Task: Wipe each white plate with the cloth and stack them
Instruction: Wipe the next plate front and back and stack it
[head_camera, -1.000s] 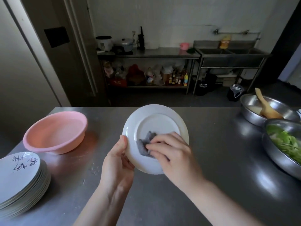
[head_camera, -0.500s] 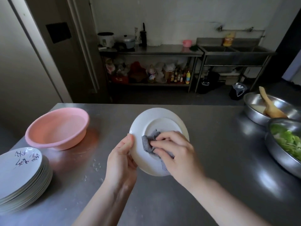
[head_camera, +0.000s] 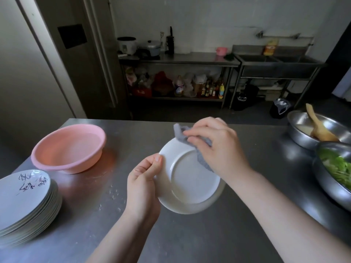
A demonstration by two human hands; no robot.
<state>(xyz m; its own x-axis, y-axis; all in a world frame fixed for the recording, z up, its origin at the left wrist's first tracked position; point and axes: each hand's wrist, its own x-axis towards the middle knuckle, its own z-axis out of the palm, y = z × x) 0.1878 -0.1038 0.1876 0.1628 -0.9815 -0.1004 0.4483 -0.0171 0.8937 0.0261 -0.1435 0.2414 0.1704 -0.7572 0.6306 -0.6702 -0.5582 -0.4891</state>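
At your far left, a stack of white plates [head_camera: 24, 202] sits on the steel bench [head_camera: 209, 234], its top plate marked with dark brushstrokes. Just beyond stands a pink basin [head_camera: 68, 149]. Your left hand [head_camera: 142, 186] grips the left rim of a white plate [head_camera: 188, 179], tilted above the bench. Your right hand [head_camera: 216, 147] pinches a grey cloth [head_camera: 191, 141] against its far edge. At right sit two metal bowls [head_camera: 326, 177], one holding greens. Behind, a shelf unit [head_camera: 178, 61] and sink [head_camera: 279, 61] line the wall.
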